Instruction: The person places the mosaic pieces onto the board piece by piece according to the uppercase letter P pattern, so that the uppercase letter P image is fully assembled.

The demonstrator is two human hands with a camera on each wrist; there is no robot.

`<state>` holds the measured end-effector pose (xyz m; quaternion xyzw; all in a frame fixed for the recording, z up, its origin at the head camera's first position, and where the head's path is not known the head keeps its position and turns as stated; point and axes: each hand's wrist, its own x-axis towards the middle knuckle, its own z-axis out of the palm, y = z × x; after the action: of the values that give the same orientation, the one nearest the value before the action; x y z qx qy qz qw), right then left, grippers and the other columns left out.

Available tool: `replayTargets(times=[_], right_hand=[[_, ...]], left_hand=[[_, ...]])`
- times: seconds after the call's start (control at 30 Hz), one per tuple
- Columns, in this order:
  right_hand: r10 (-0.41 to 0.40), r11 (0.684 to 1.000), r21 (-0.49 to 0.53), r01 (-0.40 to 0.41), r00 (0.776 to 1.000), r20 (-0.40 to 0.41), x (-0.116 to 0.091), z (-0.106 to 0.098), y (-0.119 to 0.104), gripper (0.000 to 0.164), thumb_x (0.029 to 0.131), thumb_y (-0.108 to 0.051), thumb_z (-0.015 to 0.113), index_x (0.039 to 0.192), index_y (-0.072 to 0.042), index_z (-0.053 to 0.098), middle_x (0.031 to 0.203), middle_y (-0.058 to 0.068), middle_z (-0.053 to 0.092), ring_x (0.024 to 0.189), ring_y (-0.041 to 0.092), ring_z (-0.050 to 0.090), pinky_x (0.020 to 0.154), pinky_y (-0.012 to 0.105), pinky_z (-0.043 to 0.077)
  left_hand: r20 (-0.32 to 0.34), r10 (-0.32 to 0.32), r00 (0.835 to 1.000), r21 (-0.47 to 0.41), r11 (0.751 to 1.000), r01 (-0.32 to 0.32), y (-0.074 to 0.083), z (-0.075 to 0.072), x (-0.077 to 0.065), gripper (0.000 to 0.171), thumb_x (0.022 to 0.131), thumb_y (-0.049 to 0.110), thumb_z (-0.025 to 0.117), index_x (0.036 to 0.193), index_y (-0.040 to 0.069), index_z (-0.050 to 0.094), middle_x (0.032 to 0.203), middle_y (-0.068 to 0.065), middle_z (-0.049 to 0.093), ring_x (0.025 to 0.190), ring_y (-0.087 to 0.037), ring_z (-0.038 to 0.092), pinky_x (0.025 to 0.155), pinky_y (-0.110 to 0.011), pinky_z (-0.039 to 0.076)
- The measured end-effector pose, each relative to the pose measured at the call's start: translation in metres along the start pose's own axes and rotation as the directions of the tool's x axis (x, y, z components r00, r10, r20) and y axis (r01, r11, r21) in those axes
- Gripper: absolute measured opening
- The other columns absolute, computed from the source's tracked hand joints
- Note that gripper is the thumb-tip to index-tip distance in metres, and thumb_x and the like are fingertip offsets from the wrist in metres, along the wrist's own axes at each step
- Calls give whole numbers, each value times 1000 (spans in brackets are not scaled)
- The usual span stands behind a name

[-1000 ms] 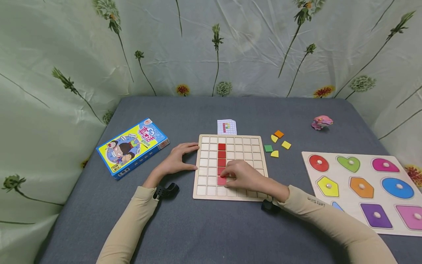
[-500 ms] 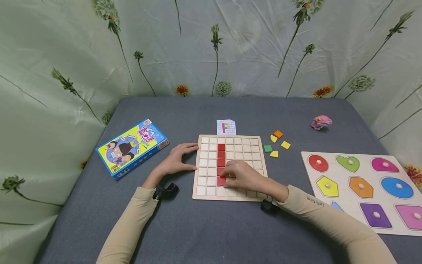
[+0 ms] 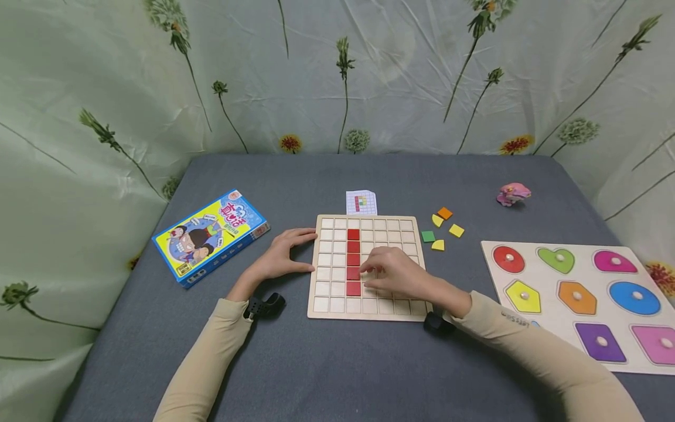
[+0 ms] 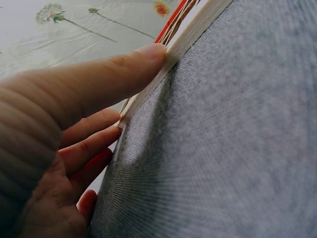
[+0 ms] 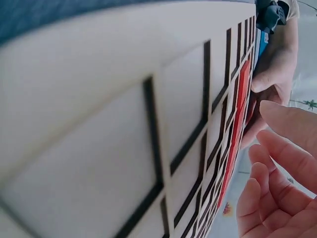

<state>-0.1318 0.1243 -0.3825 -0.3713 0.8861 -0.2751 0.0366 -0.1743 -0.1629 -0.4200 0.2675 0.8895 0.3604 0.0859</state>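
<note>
A wooden grid board (image 3: 394,237) lies on the table, with a column of several red square tiles (image 3: 353,259) set in its cells. My left hand (image 3: 282,255) touches the board's left edge with outstretched fingers and thumb; the left wrist view has the thumb (image 4: 119,69) right at the wooden rim. Over the board, just right of the lower red tiles, is my right hand (image 3: 395,272). In the right wrist view its fingers (image 5: 282,153) are loosely bent, thumb apart, with nothing between them.
A printed pattern card (image 3: 361,202) lies behind the board. Loose yellow, orange and green pieces (image 3: 428,236) lie to its right. Further right are a knob puzzle (image 3: 548,305) and a pink toy figure (image 3: 513,194). A blue and yellow box (image 3: 211,237) stands left.
My right hand has let go of the lowest red tile and drawn slightly right and up, leaving the tile in its cell. The left hand stays at the board's edge.
</note>
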Motion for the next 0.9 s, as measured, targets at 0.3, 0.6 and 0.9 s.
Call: replayTargets(times=[0.3,0.6,0.9], right_hand=[[48,999,2,-48,998,-31,-5,-8,10,15,77,-12,75,91,-10,74,84,0,68,69,9,53,63,18,43],[66,998,-12,-67,993,-101,-16,-13,23,14,75,-10,76,89,-9,74,78,0,65,65,7,50,58,17,41],[101,995,0,-103,979,-175,-26,-25,37,14,75,-2,73,88,-4,73,78,4,66,66,10,52,57,18,41]], left_hand=[[-2,6,1000,10,1000,-6,-2,0,0,71,75,25,78,136,5,49,146,-16,42,135,-36,33,107,-60,20],[-1,6,1000,1,1000,-6,1,0,0,71,75,23,78,137,6,48,146,-15,42,136,-36,33,108,-59,20],[3,-1,1000,-3,1000,1,0,0,0,71,75,23,78,137,6,48,146,-15,42,136,-36,33,108,-59,20]])
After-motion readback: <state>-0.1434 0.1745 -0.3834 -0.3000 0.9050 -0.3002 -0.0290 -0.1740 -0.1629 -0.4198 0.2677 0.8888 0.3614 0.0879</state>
